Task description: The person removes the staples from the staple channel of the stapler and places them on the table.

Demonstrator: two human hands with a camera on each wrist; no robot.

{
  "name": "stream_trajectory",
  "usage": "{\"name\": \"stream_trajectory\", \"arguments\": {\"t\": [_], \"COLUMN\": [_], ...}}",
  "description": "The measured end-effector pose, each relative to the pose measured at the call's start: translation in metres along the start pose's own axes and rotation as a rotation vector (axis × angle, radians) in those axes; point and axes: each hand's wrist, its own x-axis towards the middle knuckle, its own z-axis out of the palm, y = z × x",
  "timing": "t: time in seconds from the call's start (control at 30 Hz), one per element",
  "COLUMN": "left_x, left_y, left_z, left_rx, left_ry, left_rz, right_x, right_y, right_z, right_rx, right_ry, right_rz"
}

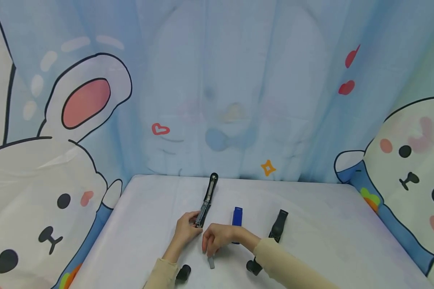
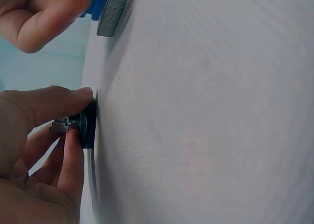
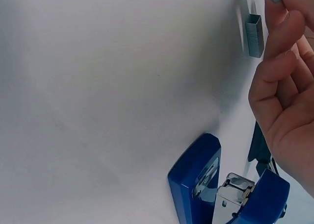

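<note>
I have the left hand grasping the near end of a black stapler, thumb on one side and fingers on the other; the stapler is swung open and stretches away over the white counter to its far edge. On my right channel, the fingers of the right hand are bent and point down, just beside a grey staple strip; I can't tell whether they pinch anything. From the right wrist I see that strip resting on the counter. Past the right wrist I get a blue stapler, partly behind the forearm. Farther right is a black device, cut off in my head view by a beige sleeve. Near the left cuff I see a small dark object. A blue curtain hangs behind the counter.
</note>
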Motion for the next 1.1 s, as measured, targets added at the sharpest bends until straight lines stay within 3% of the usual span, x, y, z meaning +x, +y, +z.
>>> {"name": "stream_trajectory", "arguments": {"t": [0.47, 0.9, 1.1], "left_x": [-0.001, 0.001, -0.002], "left_y": [0.005, 0.005, 0.007], "left_z": [0.003, 0.001, -0.001], "left_rx": [0.070, 0.040, 0.131], "left_ry": [0.012, 0.006, -0.007], "left_rz": [0.014, 0.039, 0.118], "right_x": [-0.001, -0.001, -0.006], "right_y": [0.008, 0.014, 0.005], "right_z": [0.004, 0.004, -0.005], "right_rx": [-0.112, -0.195, -0.149], "right_ry": [0.116, 0.179, 0.276], "right_rz": [-0.117, -0.166, -0.222]}}
